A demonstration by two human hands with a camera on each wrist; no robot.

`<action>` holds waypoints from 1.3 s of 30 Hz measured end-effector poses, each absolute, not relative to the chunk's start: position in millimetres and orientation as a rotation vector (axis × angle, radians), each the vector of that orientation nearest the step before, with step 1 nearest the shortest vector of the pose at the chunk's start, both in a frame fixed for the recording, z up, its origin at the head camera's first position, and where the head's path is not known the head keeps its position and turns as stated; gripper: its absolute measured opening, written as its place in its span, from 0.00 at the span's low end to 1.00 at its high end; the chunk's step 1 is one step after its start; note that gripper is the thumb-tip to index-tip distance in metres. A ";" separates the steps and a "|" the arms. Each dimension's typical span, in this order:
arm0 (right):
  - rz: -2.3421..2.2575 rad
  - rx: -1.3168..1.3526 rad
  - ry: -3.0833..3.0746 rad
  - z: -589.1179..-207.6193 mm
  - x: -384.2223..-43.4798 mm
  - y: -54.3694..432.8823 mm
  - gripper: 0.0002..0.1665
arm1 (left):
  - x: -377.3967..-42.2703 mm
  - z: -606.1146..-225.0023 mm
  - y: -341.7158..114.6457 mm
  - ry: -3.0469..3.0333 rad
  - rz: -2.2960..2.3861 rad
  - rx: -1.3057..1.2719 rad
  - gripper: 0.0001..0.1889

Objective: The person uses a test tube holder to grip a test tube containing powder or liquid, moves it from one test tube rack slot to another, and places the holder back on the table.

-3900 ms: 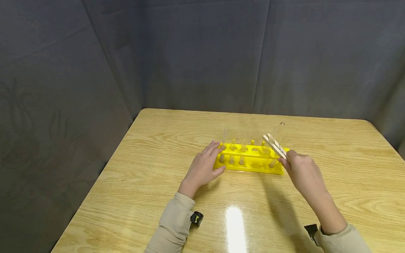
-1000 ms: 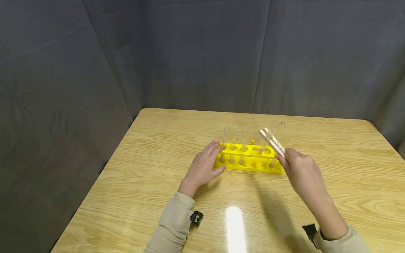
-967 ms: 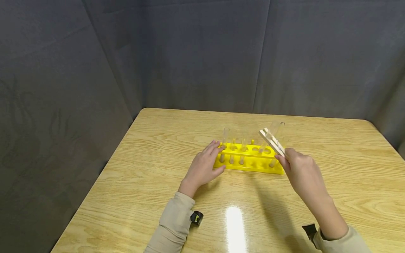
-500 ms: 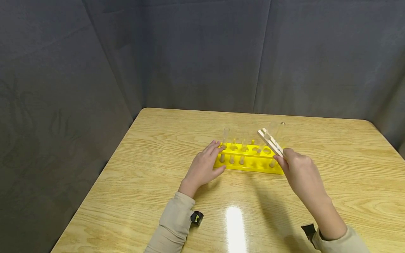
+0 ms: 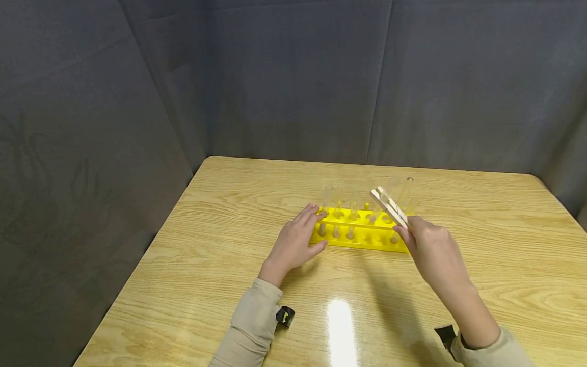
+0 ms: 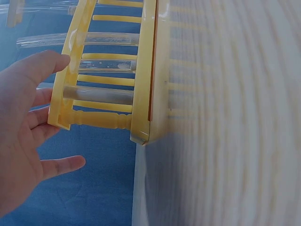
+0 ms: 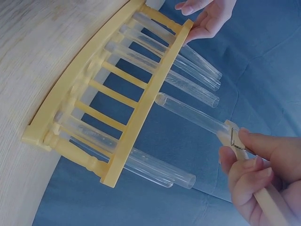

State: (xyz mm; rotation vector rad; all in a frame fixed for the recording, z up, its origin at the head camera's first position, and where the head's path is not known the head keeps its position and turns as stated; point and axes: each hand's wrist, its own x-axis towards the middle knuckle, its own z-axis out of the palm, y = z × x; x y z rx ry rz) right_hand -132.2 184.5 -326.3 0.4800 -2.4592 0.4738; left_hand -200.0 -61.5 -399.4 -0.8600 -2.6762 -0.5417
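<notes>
And the right hand (image 5: 435,252) pinched a pale wooden spring clamp (image 5: 390,208) firmly! At half past ten, the clamp gripped a clear tube (image 7: 193,113), tilted, its tip at the yellow plastic rack (image 7: 140,117); at nine, the left hand (image 5: 293,239), fingers loosely extended, touched the rack's end.

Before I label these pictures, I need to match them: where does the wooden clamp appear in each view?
Head: right of centre, the wooden clamp in the right hand.
Left wrist: top-left corner, only partly showing.
Right wrist: lower right, partly behind that hand.
Shared landmark: the yellow rack.
</notes>
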 end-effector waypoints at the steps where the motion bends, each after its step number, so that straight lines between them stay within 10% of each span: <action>1: 0.474 0.481 -2.457 -326.3 -132.2 184.3 0.15 | -200.0 -399.5 -61.5 -2.675 -0.543 -0.860 0.27; 39: 0.474 0.477 -2.481 -329.5 -138.0 183.5 0.14 | -200.0 -399.1 -61.0 -2.680 -0.555 -0.859 0.28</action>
